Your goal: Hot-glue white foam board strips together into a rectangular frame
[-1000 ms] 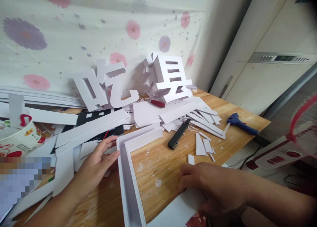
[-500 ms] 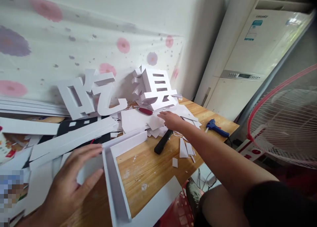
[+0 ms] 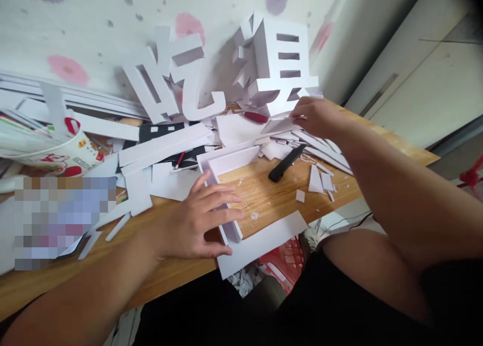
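My left hand [image 3: 198, 217] is open, its fingers spread over the left wall of a white foam-board frame [image 3: 239, 158]; whether they press on it I cannot tell. Farther back, my right hand [image 3: 317, 115] has its fingers closed on the edge of a white board piece [image 3: 278, 126] above a pile of offcuts. Between the hands lies a black utility knife [image 3: 287, 163] on the wooden table [image 3: 264, 197]. Just left of the held piece is a red-handled tool [image 3: 255, 117]. A flat white sheet [image 3: 264, 240] lies at the near table edge.
Two white three-dimensional characters, one at left [image 3: 166, 84] and one at right [image 3: 285, 64], lean against the wall. A printed paper bucket [image 3: 75, 152] stands on the left. Small white scraps [image 3: 316, 180] lie right of the knife. A red basket [image 3: 287, 263] sits below the table edge.
The view has shifted down and left. My left hand has moved right, over the frame's wall. My right hand has closed on a white board piece at the pile.
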Demonstrator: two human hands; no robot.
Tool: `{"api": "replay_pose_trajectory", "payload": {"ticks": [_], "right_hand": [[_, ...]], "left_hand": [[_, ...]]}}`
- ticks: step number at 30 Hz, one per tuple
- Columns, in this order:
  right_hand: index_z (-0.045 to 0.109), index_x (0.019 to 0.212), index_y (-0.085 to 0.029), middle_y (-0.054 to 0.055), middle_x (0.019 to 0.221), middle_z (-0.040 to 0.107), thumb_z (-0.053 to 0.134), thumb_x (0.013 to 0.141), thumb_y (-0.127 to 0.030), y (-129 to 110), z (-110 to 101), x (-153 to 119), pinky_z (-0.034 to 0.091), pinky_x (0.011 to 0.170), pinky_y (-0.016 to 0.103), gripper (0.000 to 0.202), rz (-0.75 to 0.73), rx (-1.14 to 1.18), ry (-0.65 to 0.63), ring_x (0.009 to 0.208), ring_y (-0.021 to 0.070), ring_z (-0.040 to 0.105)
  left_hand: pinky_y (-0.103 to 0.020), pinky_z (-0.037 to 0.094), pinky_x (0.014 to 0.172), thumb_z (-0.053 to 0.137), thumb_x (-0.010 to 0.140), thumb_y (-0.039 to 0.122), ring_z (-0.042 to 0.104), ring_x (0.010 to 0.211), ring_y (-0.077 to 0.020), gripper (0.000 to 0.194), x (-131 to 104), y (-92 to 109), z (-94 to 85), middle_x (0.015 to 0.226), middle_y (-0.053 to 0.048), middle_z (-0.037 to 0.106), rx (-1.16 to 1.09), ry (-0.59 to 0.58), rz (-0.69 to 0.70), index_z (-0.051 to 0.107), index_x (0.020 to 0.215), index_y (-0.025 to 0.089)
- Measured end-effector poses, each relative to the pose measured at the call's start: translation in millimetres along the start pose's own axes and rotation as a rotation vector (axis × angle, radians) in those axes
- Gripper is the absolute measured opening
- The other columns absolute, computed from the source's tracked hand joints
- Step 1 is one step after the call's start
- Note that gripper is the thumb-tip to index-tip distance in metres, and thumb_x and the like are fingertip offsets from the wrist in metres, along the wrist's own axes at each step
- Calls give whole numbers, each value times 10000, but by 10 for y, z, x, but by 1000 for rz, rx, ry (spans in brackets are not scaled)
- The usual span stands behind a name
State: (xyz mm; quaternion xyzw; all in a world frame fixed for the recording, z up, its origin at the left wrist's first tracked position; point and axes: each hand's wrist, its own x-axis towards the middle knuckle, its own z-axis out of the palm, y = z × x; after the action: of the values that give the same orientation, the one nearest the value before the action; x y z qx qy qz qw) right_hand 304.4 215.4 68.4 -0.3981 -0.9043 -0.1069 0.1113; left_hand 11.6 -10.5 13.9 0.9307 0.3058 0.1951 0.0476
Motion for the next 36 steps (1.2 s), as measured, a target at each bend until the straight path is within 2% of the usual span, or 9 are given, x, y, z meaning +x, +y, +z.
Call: {"api": "replay_pose_trajectory", "payload": {"ticks": [3, 5, 8, 13, 17, 23, 28, 32, 36], "right_hand": [[637, 1080, -146, 108, 1107, 552, 416, 968, -185, -310, -375, -338, 430, 833, 317, 251, -92, 15, 152, 972, 221, 537], [623, 1125, -194, 90, 1048, 570, 376, 1002, -226, -547, -561, -618, 413, 752, 324, 277, -237, 32, 247, 894, 216, 541], [531, 1276, -250, 65, 1016, 578, 352, 1029, -217, -814, -665, -1004, 391, 755, 341, 308, -424, 142, 93, 891, 215, 537], [544, 1194, -189, 73, 966, 553, 297, 987, -98, -993, -440, -1334, 408, 708, 320, 335, -516, 350, -111, 840, 198, 520], [567, 1131, -140, 95, 934, 546, 290, 953, -68, -1081, -253, -1359, 396, 700, 339, 337, -562, 386, -172, 816, 214, 484], [588, 1103, -124, 85, 885, 544, 321, 959, -100, -1128, -167, -1302, 389, 672, 334, 304, -594, 388, -168, 791, 217, 466], [601, 1078, -119, 89, 858, 530, 294, 979, -160, -1165, -120, -1350, 391, 677, 344, 325, -589, 394, -194, 775, 218, 453], [616, 1034, -143, 71, 830, 522, 258, 1015, -143, -1210, -99, -1399, 327, 584, 340, 359, -588, 342, -132, 698, 203, 430], [613, 993, -174, 49, 791, 514, 356, 1008, -182, -1228, -32, -1424, 279, 534, 346, 258, -587, 367, -106, 652, 189, 413]], "left_hand": [[-560, 60, 1150, 666, 780, 441, 497, 1242, -285, 427, -7, 3, -4, 1231, -107, 634, -10, 19, -21, 594, 1133, 213], [-571, 76, 1144, 666, 776, 401, 488, 1255, -287, 414, -13, -3, -15, 1248, -107, 624, -12, 9, -23, 594, 1139, 218], [-575, 90, 1138, 675, 764, 376, 452, 1289, -297, 452, -19, -11, -33, 1300, -115, 588, 0, -23, -20, 580, 1182, 230], [-582, 31, 1148, 686, 755, 414, 478, 1269, -309, 514, 1, 34, -45, 1276, -128, 607, -28, -31, 18, 562, 1212, 215], [-563, 140, 1151, 692, 749, 350, 532, 1218, -290, 486, 21, 90, -45, 1218, -112, 645, -79, 35, 38, 553, 1194, 215], [-548, 261, 1126, 697, 749, 242, 542, 1205, -271, 431, 16, 73, -52, 1176, -88, 667, -60, -25, 38, 560, 1158, 223], [-559, 275, 1120, 705, 726, 212, 549, 1198, -279, 442, 5, 56, -47, 1154, -68, 679, -65, -27, 27, 565, 1144, 240], [-571, 279, 1118, 735, 696, 219, 545, 1194, -288, 439, -3, 54, -36, 1146, -82, 679, -74, -11, 21, 587, 1110, 211], [-532, 286, 1128, 726, 693, 217, 577, 1142, -259, 370, 4, 83, -54, 1085, -47, 701, -57, -34, -22, 613, 1045, 225]]}}
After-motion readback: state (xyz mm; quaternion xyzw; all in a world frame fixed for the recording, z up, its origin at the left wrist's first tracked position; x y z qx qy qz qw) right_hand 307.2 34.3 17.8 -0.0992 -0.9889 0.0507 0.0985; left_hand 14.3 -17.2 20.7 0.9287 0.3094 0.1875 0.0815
